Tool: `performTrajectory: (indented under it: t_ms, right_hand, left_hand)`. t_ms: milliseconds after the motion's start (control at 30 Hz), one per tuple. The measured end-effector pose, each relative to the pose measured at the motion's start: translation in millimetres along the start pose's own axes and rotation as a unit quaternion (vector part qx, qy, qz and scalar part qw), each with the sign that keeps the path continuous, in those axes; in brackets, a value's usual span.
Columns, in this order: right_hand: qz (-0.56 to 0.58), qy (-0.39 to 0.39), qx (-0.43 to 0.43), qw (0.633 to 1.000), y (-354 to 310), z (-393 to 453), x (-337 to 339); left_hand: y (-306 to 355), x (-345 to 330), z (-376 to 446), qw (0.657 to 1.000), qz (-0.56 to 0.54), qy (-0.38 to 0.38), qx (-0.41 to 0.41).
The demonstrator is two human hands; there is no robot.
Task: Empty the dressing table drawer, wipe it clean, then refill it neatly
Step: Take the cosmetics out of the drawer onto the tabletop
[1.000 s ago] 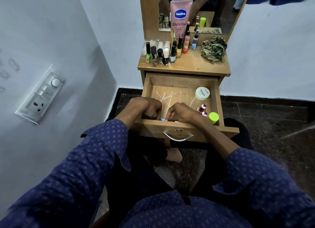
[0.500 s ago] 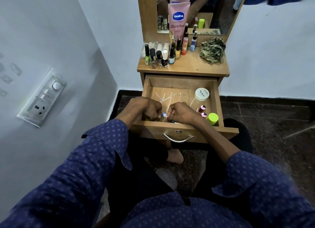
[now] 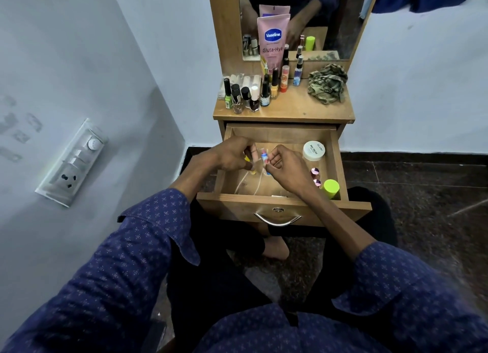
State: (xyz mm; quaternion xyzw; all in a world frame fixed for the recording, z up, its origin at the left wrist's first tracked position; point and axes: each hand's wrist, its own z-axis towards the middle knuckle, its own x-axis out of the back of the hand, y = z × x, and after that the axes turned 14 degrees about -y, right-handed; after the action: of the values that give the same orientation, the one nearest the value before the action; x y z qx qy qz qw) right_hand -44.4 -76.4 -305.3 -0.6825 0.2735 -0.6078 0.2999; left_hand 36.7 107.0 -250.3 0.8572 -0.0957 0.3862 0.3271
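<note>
The wooden drawer point(image 3: 280, 136) of the dressing table is pulled out in front of me. My left hand point(image 3: 232, 154) is raised over the drawer's left half and grips small items, a yellow one and a pinkish one. My right hand point(image 3: 287, 167) is over the middle and pinches a small blue and red item point(image 3: 264, 157). Still in the drawer at the right are a white round jar point(image 3: 313, 150), two pink-capped pieces point(image 3: 315, 177) and a lime-green cap point(image 3: 331, 189). White streaks mark the drawer floor.
On the table top point(image 3: 295, 109) stand several nail polish bottles point(image 3: 245, 96), a pink Vaseline tube point(image 3: 272, 39) against the mirror and a crumpled camouflage cloth point(image 3: 328, 86). A wall with a switchboard point(image 3: 72, 162) is close on the left. Dark stone floor lies to the right.
Both hands have lifted from the drawer's front edge toward its middle, carrying the small items up with them.
</note>
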Motion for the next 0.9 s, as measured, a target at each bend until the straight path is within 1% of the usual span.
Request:
performTrajectory:
  t_ms: [67, 167, 300, 400, 467, 567, 667, 733, 833, 900]
  right_hand:
    - [0.005, 0.026, 0.018, 0.999, -4, -3, 2]
    - [0.023, 0.067, 0.035, 0.997, -7, -3, 4]
    - [0.069, 0.121, 0.025, 0.990, -8, -4, 12]
    - [0.076, 0.145, -0.004, 0.987, -10, -2, 19]
    - [0.085, 0.150, -0.015, 0.985, -11, 4, 24]
    - [0.120, 0.146, -0.012, 0.982, -15, 16, 32]
    - [0.179, 0.153, -0.003, 0.972, -21, 29, 44]
    - [0.203, 0.167, 0.015, 0.965, -25, 37, 52]
    - [0.192, 0.169, 0.041, 0.966, -30, 44, 65]
    - [0.168, 0.175, 0.053, 0.969, -31, 48, 71]
  left_hand:
    - [3, 2, 0, 0.998, -0.020, 0.056, -0.020]
    - [9, 3, 2, 0.989, -0.062, 0.120, -0.052]
    - [17, 1, 4, 0.968, -0.118, 0.205, -0.082]
    - [22, -1, 7, 0.933, -0.214, 0.275, -0.089]
    - [23, -3, 11, 0.904, -0.274, 0.318, -0.074]
    - [24, -7, 21, 0.870, -0.333, 0.357, -0.067]
    - [25, -9, 31, 0.861, -0.346, 0.368, -0.060]
    - [27, -9, 38, 0.865, -0.331, 0.373, -0.060]
    - [33, -8, 46, 0.874, -0.288, 0.387, -0.065]
    - [38, -5, 53, 0.866, -0.267, 0.419, -0.057]
